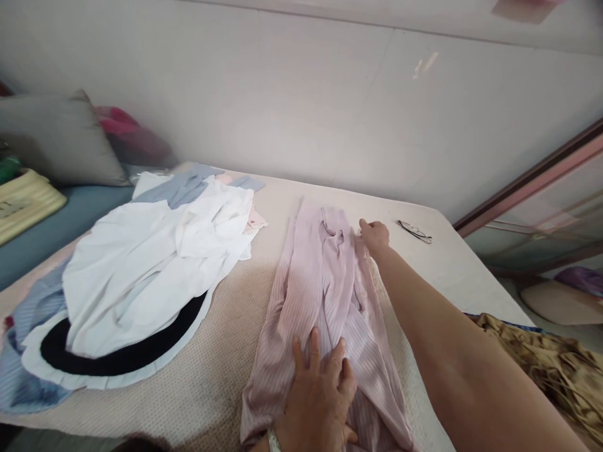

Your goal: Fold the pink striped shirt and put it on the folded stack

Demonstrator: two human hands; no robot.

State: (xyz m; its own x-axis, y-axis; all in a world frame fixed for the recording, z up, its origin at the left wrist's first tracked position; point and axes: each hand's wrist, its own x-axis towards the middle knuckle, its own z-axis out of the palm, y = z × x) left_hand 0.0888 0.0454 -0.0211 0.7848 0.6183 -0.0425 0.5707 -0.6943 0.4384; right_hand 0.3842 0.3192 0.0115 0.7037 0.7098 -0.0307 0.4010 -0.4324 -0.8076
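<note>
A pale pink ribbed garment lies lengthwise on the bed. My left hand presses flat on its near end, fingers spread, holding nothing. My right hand reaches out to the far right edge of the garment and pinches the fabric there. My right arm stretches along the garment's right side.
A pile of white, light blue and black-trimmed clothes lies to the left. A pair of glasses rests beyond my right hand. A grey pillow stands at the far left, a tan crumpled cloth at the right, and the wall behind.
</note>
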